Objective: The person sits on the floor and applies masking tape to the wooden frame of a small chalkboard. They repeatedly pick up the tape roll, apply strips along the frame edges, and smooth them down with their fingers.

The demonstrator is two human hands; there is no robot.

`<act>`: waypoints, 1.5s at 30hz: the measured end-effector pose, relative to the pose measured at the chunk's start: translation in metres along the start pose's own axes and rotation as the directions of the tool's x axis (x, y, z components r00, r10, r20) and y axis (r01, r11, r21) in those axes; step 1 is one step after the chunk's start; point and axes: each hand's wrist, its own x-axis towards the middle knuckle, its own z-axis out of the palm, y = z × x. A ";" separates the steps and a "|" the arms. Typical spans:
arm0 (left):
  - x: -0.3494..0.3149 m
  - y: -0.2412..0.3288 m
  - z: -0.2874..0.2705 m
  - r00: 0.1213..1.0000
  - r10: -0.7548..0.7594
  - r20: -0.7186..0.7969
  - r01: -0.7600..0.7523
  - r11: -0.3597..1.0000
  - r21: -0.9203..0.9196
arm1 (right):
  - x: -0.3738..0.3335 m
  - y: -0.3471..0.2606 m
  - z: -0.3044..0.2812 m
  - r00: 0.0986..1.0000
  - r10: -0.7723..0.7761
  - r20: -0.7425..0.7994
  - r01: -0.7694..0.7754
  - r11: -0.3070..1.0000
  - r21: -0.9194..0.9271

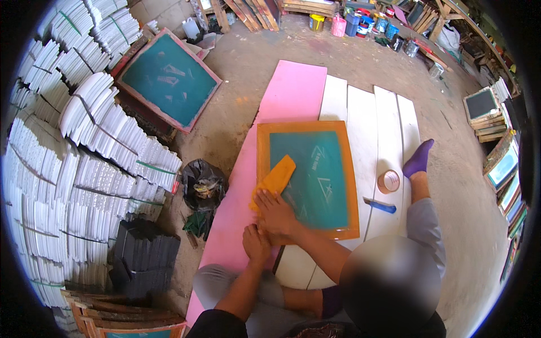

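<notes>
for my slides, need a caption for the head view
Right hand on orange piece over orange-framed teal screen, left hand close by; tape roll and blue cutter alongside.

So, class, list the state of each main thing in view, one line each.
Orange-edged screen: lying on the boards
Orange-brown strip: across the screen's left edge
Right hand: laid on the strip
Left hand: curled
Blue cutter: lying down, blade apparently out
Tape roll: set down, apart from the cutter
Black bag: open
White stacks: strapped
Yellow bucket: upright
</notes>
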 end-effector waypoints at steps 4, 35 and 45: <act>0.010 -0.029 0.013 0.979 -0.152 0.140 0.178 0.965 -0.195 | -0.086 -0.028 -0.006 0.999 0.007 0.050 -0.010 0.997 0.070; 0.014 -0.022 -0.002 0.992 -0.073 0.105 0.089 0.983 -0.162 | -0.299 0.145 -0.086 0.648 0.759 0.073 -0.760 0.650 -0.014; 0.020 -0.046 0.000 0.972 -0.137 0.190 0.174 0.965 -0.194 | -0.262 0.236 -0.024 0.624 0.739 -0.252 -0.759 0.651 0.029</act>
